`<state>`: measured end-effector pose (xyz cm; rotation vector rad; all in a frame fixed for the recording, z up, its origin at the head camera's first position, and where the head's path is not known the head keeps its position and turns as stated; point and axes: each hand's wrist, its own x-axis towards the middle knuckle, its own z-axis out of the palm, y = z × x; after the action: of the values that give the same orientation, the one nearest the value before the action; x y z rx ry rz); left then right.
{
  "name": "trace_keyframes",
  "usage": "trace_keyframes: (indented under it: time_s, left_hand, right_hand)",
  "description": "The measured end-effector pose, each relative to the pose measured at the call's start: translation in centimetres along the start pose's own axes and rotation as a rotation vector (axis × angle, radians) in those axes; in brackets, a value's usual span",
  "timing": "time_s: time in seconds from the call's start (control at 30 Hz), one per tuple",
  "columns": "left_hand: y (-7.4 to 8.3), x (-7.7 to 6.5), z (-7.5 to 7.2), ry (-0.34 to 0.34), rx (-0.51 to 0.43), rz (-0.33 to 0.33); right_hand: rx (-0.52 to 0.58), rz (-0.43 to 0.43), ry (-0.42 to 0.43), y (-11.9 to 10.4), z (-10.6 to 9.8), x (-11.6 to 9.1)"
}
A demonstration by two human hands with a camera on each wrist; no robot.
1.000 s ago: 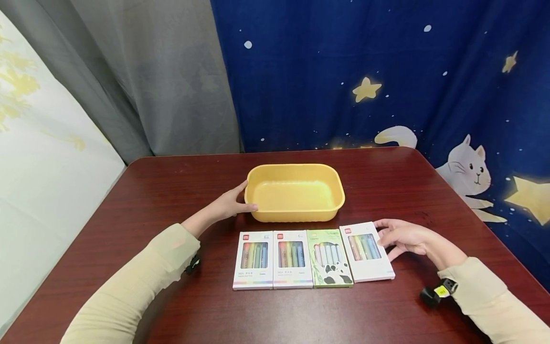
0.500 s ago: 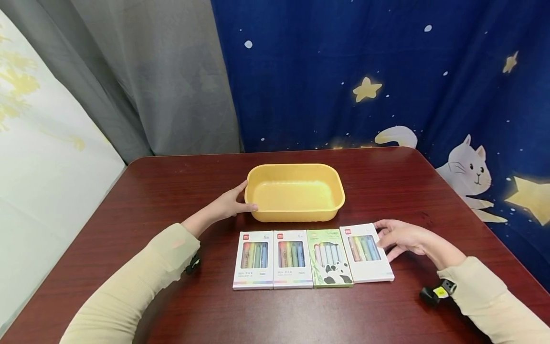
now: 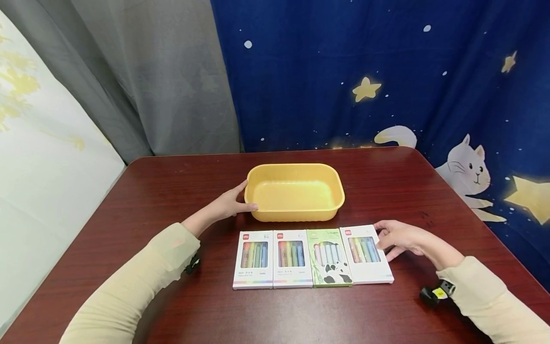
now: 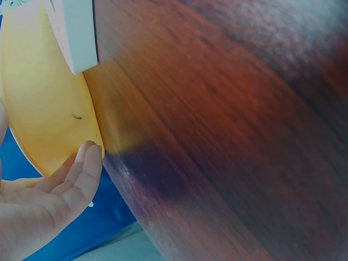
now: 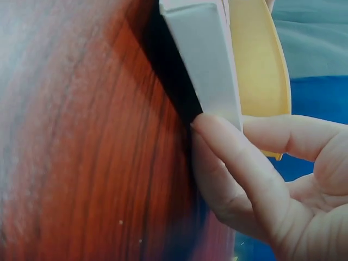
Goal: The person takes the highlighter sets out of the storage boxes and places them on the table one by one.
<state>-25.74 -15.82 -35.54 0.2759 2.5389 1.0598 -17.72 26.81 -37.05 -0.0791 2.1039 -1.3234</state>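
A yellow plastic basin [image 3: 296,192] stands on the table, its inside bare. My left hand [image 3: 225,205] grips its left end, thumb at the near corner and fingers around the outer wall; in the left wrist view, the fingers [image 4: 81,174] lie against that wall. Before the basin is a row of flat pen boxes: two white boxes [image 3: 253,277] [image 3: 293,277] at left, then a green panda box [image 3: 330,234], then a slightly tilted white box [image 3: 367,273]. My right hand [image 3: 404,239] holds that last box by its right edge; its side [image 5: 209,70] shows between thumb and fingers in the right wrist view.
The dark red wooden table [image 3: 180,181] extends to both sides of the basin and boxes. Behind it hang a grey curtain [image 3: 172,71] and a blue starry curtain [image 3: 322,57]. A white cloth [image 3: 47,191] is at the left.
The rightmost white box has turned slightly and shifted a little toward me and left, its edge now nearer the panda box. My right hand moved with it; the left stays put.
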Motion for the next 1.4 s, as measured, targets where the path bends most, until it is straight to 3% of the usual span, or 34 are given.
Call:
trace_keyframes:
  time_s: [0.53, 1.1, 1.4]
  left_hand:
    - [0.1, 0.0, -0.1, 0.001, -0.013, -0.004]
    - [0.0, 0.1, 0.0, -0.023, -0.057, 0.009]
    - [-0.5, -0.1, -0.3, -0.017, -0.119, 0.017]
  right_hand:
    - [-0.202, 0.044, 0.156, -0.8, 1.7, -0.1]
    - [-0.211, 0.057, 0.169, -0.8, 1.9, -0.6]
    - [-0.204, 0.003, 0.167, -1.3, 0.6, -0.5]
